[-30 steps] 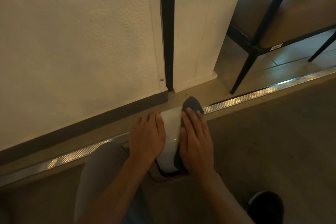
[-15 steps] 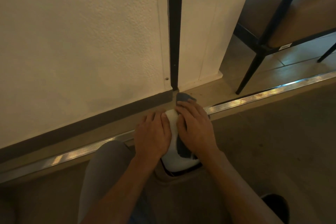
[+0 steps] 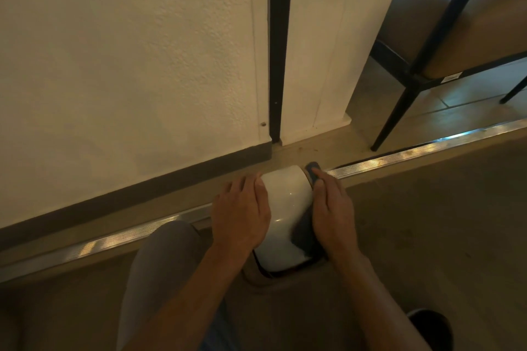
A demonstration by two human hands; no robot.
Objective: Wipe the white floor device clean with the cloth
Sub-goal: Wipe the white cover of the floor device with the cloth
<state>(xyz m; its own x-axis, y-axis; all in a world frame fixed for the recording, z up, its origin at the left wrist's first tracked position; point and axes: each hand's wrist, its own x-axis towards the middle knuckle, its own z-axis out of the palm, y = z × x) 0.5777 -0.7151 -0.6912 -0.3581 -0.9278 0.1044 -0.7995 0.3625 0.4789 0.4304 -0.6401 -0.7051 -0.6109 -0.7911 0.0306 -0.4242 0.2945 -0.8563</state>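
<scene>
Right hand (image 3: 332,208): fingers straight and together, laid flat on the cloth (image 3: 306,229), pressing it against the right flank of the device (image 3: 285,216). No pinch, no curl round anything.

Cloth: dark, mostly hidden under the palm; one corner showing past the fingertips at the far end, a fold showing along the near right side of the shell.

Left hand (image 3: 242,212): fingers straight, slightly spread, resting on the left flank as a brace (bare, no cloth beneath).

Device: white, rounded, glossy, low on the floor between the two hands, far end touching the metal threshold strip (image 3: 413,152), near end seated over a dark base and a recess in the floor.

Progress, judged: mid-wipe, right side in hand. Top shows clean and shiny with small highlights, no visible smears, though light too dim for certainty. Left flank (covered by the bare hand), near end and dark base rim likely outstanding.

Surroundings: cream wall (image 3: 128,65) with dark skirting behind; chair legs (image 3: 399,111) far right; knee in grey trousers (image 3: 159,259) below left.
</scene>
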